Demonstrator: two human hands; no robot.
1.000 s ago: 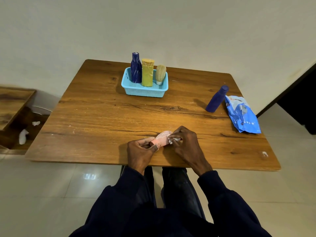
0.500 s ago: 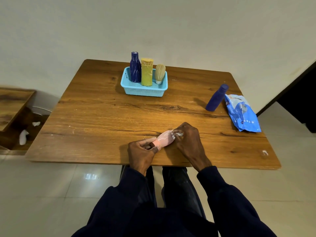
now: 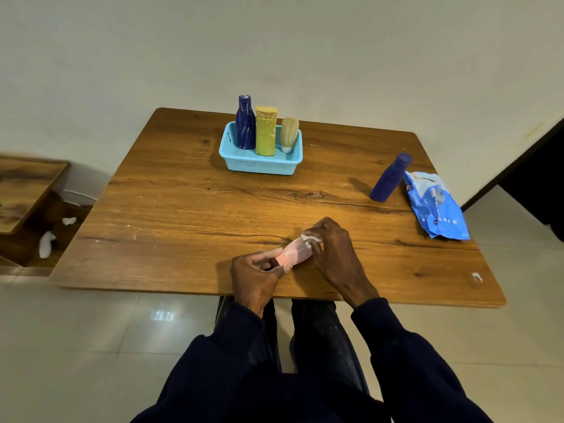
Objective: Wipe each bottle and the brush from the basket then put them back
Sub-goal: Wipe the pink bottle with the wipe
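Note:
A pink bottle (image 3: 295,252) lies tilted over the near edge of the wooden table (image 3: 183,215). My left hand (image 3: 255,274) grips its lower end. My right hand (image 3: 334,254) presses a white wipe (image 3: 311,239) against its upper end. At the far side stands a light blue basket (image 3: 259,161) holding a dark blue bottle (image 3: 245,123), a yellow bottle (image 3: 266,131) and a pale bristle brush (image 3: 289,132). Another blue bottle (image 3: 390,178) stands on the table at the right.
A blue wipes packet (image 3: 435,206) lies beside the blue bottle near the table's right edge. A low wooden shelf (image 3: 24,190) stands to the left, with white crumpled wipes (image 3: 47,239) under it. A wall runs behind the table.
My right hand slid the wipe up along the pink bottle toward its far end. My left hand kept its hold and barely moved.

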